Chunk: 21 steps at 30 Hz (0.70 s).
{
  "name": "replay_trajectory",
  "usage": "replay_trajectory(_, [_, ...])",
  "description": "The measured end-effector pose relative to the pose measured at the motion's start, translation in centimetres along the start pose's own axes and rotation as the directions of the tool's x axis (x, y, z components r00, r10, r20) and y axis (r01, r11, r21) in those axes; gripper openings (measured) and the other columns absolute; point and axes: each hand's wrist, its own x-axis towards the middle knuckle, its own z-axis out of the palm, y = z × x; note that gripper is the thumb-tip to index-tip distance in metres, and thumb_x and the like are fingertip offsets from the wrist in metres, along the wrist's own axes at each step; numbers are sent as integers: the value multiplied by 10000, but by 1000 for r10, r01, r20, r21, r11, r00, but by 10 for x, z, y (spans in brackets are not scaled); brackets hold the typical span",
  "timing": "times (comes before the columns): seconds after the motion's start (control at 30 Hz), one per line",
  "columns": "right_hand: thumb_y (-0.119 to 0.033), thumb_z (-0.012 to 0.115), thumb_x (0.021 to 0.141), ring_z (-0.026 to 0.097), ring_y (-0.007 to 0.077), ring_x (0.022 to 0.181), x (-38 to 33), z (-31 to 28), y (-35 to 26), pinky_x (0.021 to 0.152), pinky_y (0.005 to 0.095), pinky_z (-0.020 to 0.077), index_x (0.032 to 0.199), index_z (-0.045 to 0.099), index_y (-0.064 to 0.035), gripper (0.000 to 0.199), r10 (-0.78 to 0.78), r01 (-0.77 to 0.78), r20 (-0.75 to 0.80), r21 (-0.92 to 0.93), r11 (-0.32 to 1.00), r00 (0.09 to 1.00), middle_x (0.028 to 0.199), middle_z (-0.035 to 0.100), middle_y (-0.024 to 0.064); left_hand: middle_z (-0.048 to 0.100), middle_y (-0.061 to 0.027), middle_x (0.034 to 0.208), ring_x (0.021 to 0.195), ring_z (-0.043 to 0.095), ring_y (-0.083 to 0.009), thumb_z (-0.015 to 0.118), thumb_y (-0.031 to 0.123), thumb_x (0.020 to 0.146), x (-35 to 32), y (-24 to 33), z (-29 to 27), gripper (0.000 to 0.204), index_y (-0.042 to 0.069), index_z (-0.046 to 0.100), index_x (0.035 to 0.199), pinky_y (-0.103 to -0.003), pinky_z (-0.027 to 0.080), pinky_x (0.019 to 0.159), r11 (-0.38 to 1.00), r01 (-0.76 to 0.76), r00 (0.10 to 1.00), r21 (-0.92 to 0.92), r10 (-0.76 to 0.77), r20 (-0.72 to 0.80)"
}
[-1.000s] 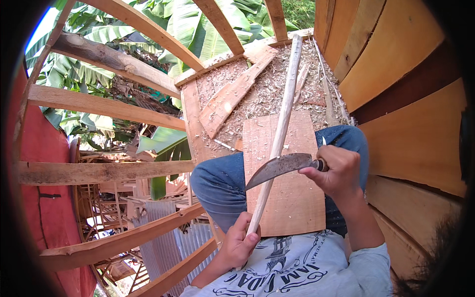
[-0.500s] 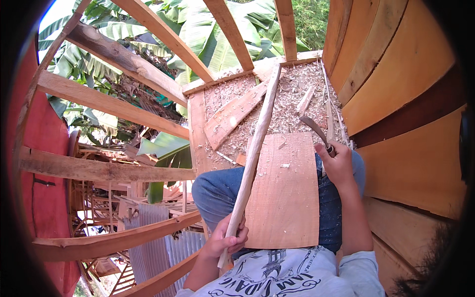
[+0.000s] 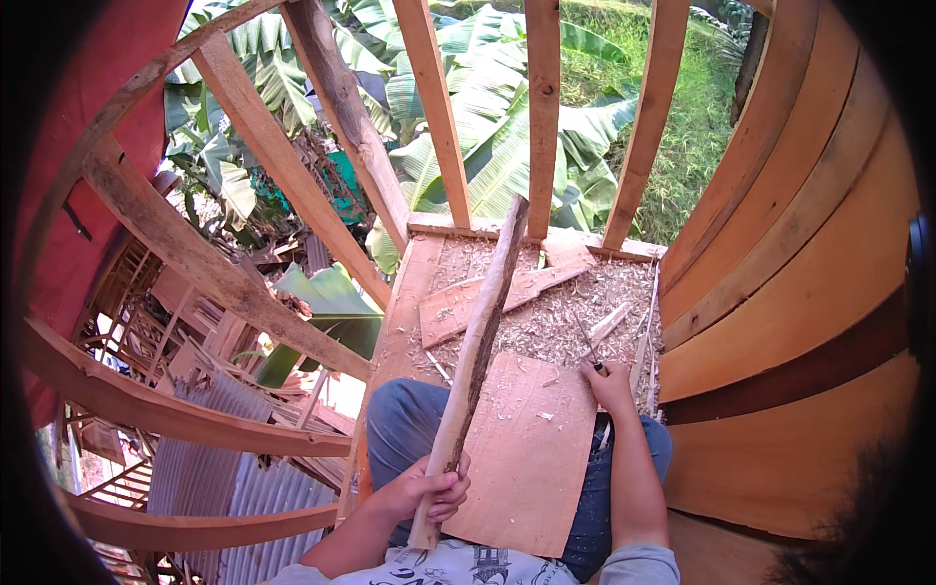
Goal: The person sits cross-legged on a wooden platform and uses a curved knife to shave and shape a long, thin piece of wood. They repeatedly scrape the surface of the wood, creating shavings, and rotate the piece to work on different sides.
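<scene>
My left hand (image 3: 438, 490) is closed round the lower end of a long, pale wooden stick (image 3: 470, 356) with a dark, rough edge. The stick slants up and away, its far end raised over the far rail. In my right hand (image 3: 611, 386) is a knife (image 3: 588, 339) with a dark handle and a thin blade pointing away, apart from the stick. Across my lap lies a flat wooden board (image 3: 536, 439) with a few shavings on it.
Wood shavings (image 3: 561, 317) cover the floor ahead, with a pointed plank (image 3: 448, 310) and a short offcut (image 3: 610, 322) among them. Wooden bars (image 3: 439, 107) rise at the far and left sides. A plank wall (image 3: 780, 429) stands close on the right.
The view has tilted up and turned. The stick has rolled to show its dark edge. The knife's blade, seen broad and curved before, now looks thin and narrow.
</scene>
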Motion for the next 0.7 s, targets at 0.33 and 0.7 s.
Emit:
replay_trajectory(0.33, [-185,735,750,517,110,670,-28,-8,8,760,295,369,702,665,-1,202,-173,153,109,172,973,979,599,583,39,388,28,641,462,360,-20,689,253,814,-14,-2,13,403,70,391,1015,-167,293,387,992,-40,993,116,26,113])
replay_trajectory(0.7, [-171,726,774,484,44,547,-108,-38,-37,502,237,385,763,682,10,187,-230,231,-19,133,964,973,590,579,-28,393,29,613,434,381,-53,642,266,866,-52,-15,62,307,77,439,999,-206,315,357,972,-90,988,216,61,139])
